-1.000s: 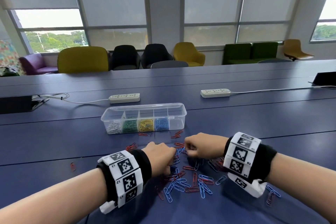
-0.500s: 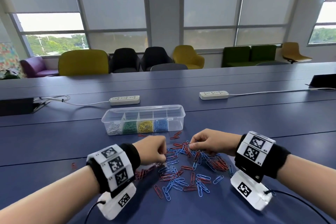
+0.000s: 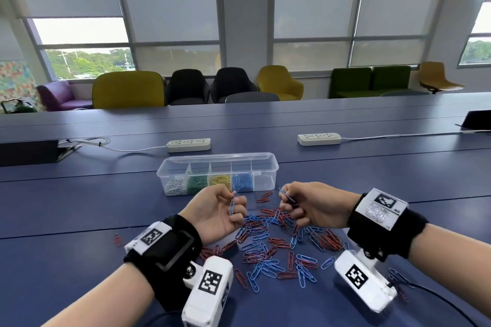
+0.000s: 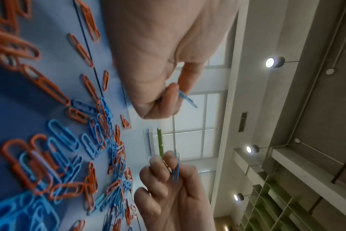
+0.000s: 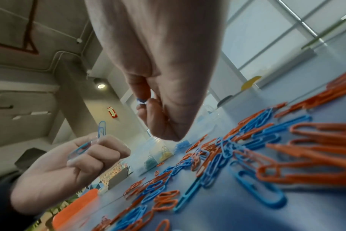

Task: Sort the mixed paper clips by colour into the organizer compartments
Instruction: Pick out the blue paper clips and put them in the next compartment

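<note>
A clear organizer stands beyond the pile, with white, green, yellow and blue clips in separate compartments; I see nothing in the rightmost one. Red and blue paper clips lie mixed on the blue table in front of it. My left hand hovers above the pile's left side and pinches blue clips between thumb and fingers. My right hand hovers above the pile's right side, curled round a small bunch of blue clips. The two hands are apart.
Two white power strips with cables lie behind the organizer. A stray red clip sits far left and a few clips lie under my right wrist. Chairs line the table's far side.
Both hands have risen off the pile, each carrying blue clips, and have turned so the clips show. The pile they covered is now in view.
</note>
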The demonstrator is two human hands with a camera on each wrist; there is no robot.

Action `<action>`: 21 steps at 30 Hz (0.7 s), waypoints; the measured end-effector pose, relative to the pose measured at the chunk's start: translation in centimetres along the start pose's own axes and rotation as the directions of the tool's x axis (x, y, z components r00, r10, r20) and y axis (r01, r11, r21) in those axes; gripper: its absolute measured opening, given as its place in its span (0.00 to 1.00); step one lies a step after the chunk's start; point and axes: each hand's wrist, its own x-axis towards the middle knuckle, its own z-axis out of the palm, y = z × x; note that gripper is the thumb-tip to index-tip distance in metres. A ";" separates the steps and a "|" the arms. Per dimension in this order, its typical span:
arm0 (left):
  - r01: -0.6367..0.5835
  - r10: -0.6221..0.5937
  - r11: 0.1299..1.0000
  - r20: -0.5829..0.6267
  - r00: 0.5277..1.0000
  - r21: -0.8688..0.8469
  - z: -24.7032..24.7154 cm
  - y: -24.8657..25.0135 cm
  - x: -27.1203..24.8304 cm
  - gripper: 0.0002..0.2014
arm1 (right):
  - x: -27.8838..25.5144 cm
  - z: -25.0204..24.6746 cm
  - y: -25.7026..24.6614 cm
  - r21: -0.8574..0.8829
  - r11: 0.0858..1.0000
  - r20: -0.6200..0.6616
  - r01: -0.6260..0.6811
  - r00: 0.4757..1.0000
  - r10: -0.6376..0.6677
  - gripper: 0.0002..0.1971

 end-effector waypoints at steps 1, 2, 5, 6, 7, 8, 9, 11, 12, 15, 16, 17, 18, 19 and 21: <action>0.015 -0.014 0.999 0.013 1.000 -0.039 -0.1 -0.1 0.2 0.04 | 0.1 0.1 0.0 0.053 0.999 0.039 -0.010 0.999 0.008 0.09; 0.031 -0.030 0.998 0.019 0.999 -0.060 -0.1 -0.2 0.3 0.04 | 0.2 0.2 0.0 0.095 0.995 0.078 -0.021 0.997 0.014 0.08; 0.072 -0.070 0.995 0.023 0.997 -0.074 -0.3 -0.4 0.6 0.10 | 0.4 0.6 0.0 0.118 0.991 0.171 -0.063 0.984 0.042 0.06; 0.080 -0.079 0.994 0.022 0.997 -0.067 -0.3 -0.4 0.6 0.12 | 0.6 0.7 0.1 0.091 0.993 0.177 -0.075 0.982 0.058 0.07; 0.079 -0.079 0.995 0.015 0.997 -0.053 -0.2 -0.4 0.5 0.13 | 0.8 1.0 0.1 0.053 0.995 0.160 -0.083 0.984 0.074 0.11; 0.069 -0.069 0.997 0.000 0.998 -0.035 -0.1 -0.5 0.4 0.13 | 1.0 1.2 0.2 0.003 0.997 0.127 -0.082 0.989 0.081 0.15; 0.054 -0.055 0.998 -0.023 0.998 -0.015 0.0 -0.5 0.4 0.13 | 1.1 1.4 0.2 -0.066 0.995 0.092 -0.070 0.993 0.076 0.19; 0.030 -0.027 0.999 -0.070 0.997 0.044 0.1 -0.4 0.2 0.13 | 0.9 1.8 0.1 -0.241 0.970 0.062 -0.025 0.997 0.041 0.21; 0.027 -0.019 0.995 -0.080 0.997 0.094 0.1 -0.3 0.1 0.12 | 0.8 1.8 0.1 -0.347 0.938 0.078 -0.001 0.997 0.030 0.21; 0.029 -0.006 0.950 -0.077 0.997 0.311 -0.1 0.0 -0.3 0.12 | 0.1 2.2 0.0 -0.727 0.684 0.132 0.060 0.990 0.053 0.16; 0.020 0.010 0.919 -0.074 0.997 0.394 -0.1 0.1 -0.5 0.12 | 0.0 2.4 0.0 -0.819 0.568 0.142 0.085 0.988 0.058 0.15; 0.007 0.030 0.878 -0.069 0.997 0.478 0.0 0.1 -0.7 0.11 | -0.2 2.6 0.2 -0.870 0.483 0.150 0.099 0.986 0.067 0.14; 0.002 0.039 0.826 -0.061 0.997 0.563 0.0 0.1 -0.9 0.10 | -0.5 3.0 0.3 -0.894 0.435 0.155 0.104 0.984 0.085 0.13; 0.009 0.031 0.754 -0.050 0.998 0.657 0.1 0.0 -1.2 0.10 | -0.8 3.3 0.4 -0.911 0.398 0.159 0.109 0.983 0.094 0.13; 0.030 -0.015 0.525 -0.026 1.000 0.851 0.2 -0.4 -1.5 0.12 | -1.4 4.0 0.6 -0.938 0.326 0.151 0.113 0.984 0.092 0.13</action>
